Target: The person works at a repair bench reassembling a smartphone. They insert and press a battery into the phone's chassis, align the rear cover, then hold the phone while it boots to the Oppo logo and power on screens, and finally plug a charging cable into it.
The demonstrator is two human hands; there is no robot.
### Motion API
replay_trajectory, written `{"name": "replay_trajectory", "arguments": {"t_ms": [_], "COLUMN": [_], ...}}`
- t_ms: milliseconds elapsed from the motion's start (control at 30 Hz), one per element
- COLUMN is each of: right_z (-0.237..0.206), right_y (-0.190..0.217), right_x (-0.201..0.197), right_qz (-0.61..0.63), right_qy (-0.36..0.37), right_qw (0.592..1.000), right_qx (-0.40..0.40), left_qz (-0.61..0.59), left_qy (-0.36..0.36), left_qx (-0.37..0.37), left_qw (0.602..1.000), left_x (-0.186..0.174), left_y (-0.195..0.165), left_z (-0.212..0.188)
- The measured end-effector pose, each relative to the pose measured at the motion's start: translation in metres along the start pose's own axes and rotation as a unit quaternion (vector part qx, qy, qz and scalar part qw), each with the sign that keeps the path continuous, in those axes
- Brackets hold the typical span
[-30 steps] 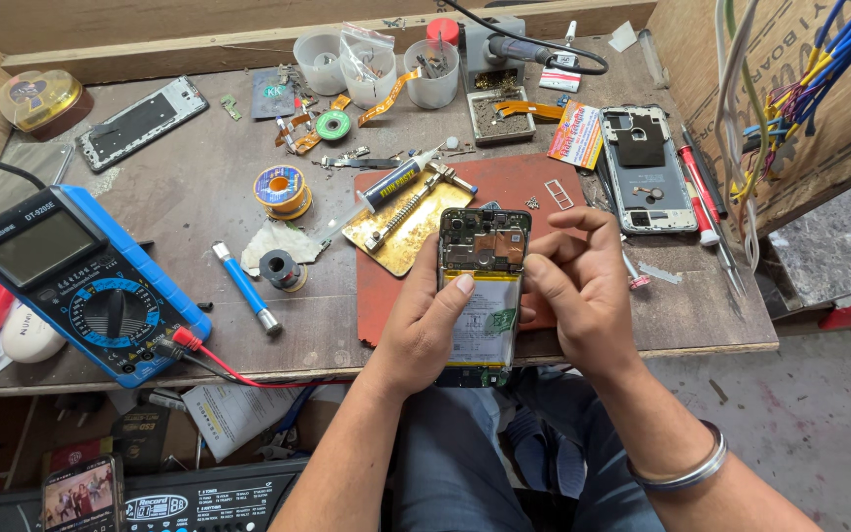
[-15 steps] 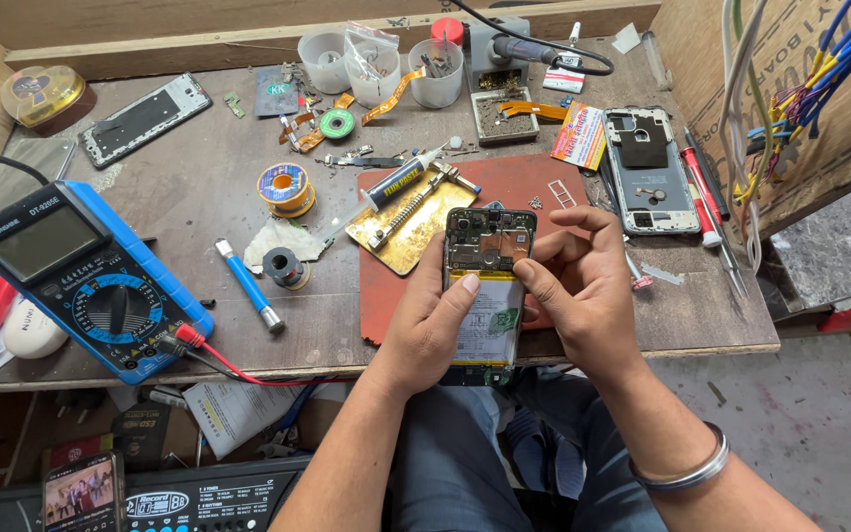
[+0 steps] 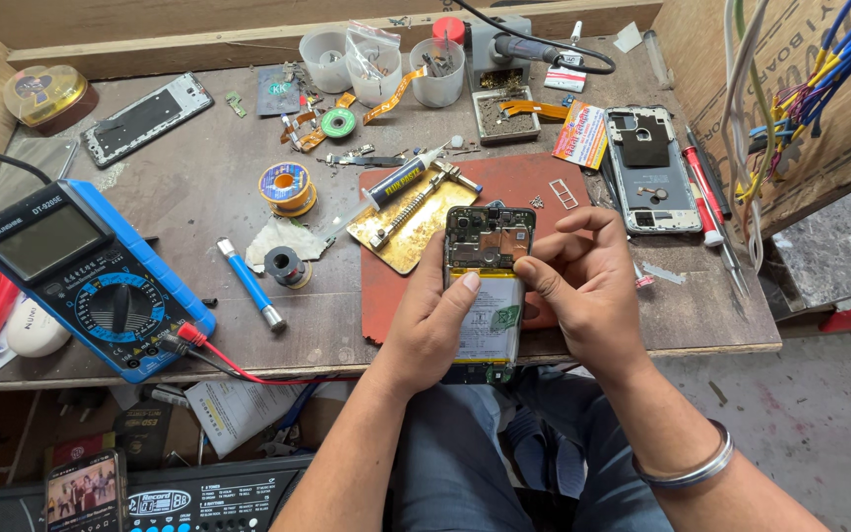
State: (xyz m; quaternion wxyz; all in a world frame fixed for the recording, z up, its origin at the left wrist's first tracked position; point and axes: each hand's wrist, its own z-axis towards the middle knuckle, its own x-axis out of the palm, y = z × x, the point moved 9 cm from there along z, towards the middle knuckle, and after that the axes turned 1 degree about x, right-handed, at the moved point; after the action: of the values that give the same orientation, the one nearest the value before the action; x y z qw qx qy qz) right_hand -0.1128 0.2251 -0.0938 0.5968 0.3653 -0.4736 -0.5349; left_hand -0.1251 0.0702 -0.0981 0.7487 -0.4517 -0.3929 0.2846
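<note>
An opened phone (image 3: 488, 281) with its back off lies upright between both hands, over the red work mat (image 3: 504, 187) at the bench's front edge. Its circuit board shows at the top and a pale battery below. My left hand (image 3: 432, 320) cradles the phone from the left, thumb pressed on the battery's upper edge. My right hand (image 3: 583, 281) grips the phone's right side, thumb and forefinger pinched at the board just above the battery.
A blue multimeter (image 3: 86, 276) with a red lead sits at the left. A brass board holder (image 3: 408, 225), syringe tube (image 3: 401, 182), solder spool (image 3: 285, 187), blue-handled tool (image 3: 248, 284), phone rear frame (image 3: 647, 167), small cups (image 3: 376, 64) and red-handled tools (image 3: 706, 192) lie about.
Both hands and the phone have barely shifted. My right thumb and forefinger have closed in on the board's lower edge.
</note>
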Motion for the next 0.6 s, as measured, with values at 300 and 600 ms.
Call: {"name": "replay_trajectory", "arguments": {"t_ms": [300, 600], "right_z": [-0.002, -0.002], "right_y": [0.000, 0.002], "right_x": [-0.002, 0.001], "right_qz": [0.034, 0.003], "right_qy": [0.014, 0.010], "right_qw": [0.999, 1.000], "right_qx": [0.008, 0.003], "left_qz": [-0.124, -0.046], "left_qy": [0.029, 0.005], "left_qx": [-0.031, -0.006], "left_qw": [0.991, 0.999], "left_x": [0.011, 0.003], "left_y": [-0.001, 0.004], "left_z": [0.001, 0.000]}}
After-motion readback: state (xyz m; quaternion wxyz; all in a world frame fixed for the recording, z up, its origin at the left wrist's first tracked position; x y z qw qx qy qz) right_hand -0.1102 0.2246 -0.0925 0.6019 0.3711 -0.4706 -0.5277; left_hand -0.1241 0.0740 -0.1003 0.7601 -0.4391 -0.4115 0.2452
